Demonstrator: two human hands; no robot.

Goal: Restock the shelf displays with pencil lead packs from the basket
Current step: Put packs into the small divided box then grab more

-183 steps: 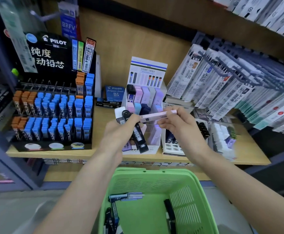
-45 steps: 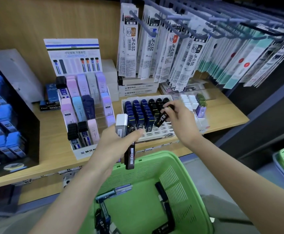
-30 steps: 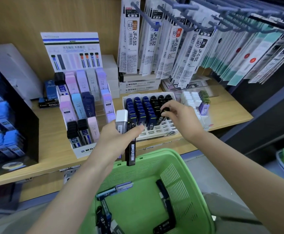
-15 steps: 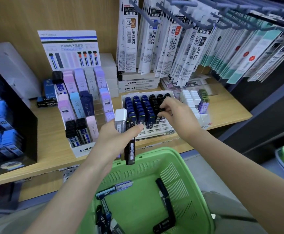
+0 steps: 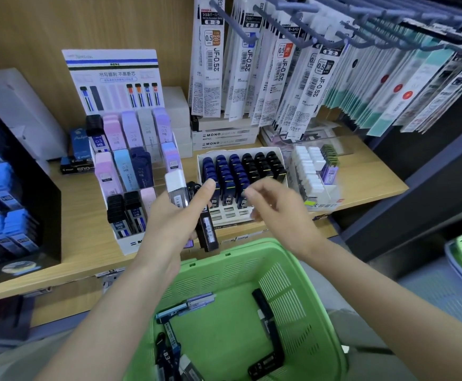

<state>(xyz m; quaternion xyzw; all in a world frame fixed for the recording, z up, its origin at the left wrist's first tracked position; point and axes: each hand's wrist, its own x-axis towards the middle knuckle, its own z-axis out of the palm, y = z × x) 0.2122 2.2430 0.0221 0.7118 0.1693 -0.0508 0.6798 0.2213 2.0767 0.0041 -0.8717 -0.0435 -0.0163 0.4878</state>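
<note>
Left hand (image 5: 169,224) gripped a bunch of packs (image 5: 177,189), thumb clamped across them, white-capped one up top, black one hanging below the fist; held as a ready supply, I'd say. Right hand (image 5: 276,213) was empty, fingers loosely curled, just right of that grip, over the tray (image 5: 238,150) front. Probably going for the next pack. Loose packs (image 5: 264,306) lay in the basket (image 5: 251,244) beneath both hands.

Pretty clearly a stationery shop: refill packs (image 5: 317,86) hanging on pegs (image 5: 284,26), lead cases in counter displays (image 5: 240,171), green shopping basket (image 5: 240,259) near.
</note>
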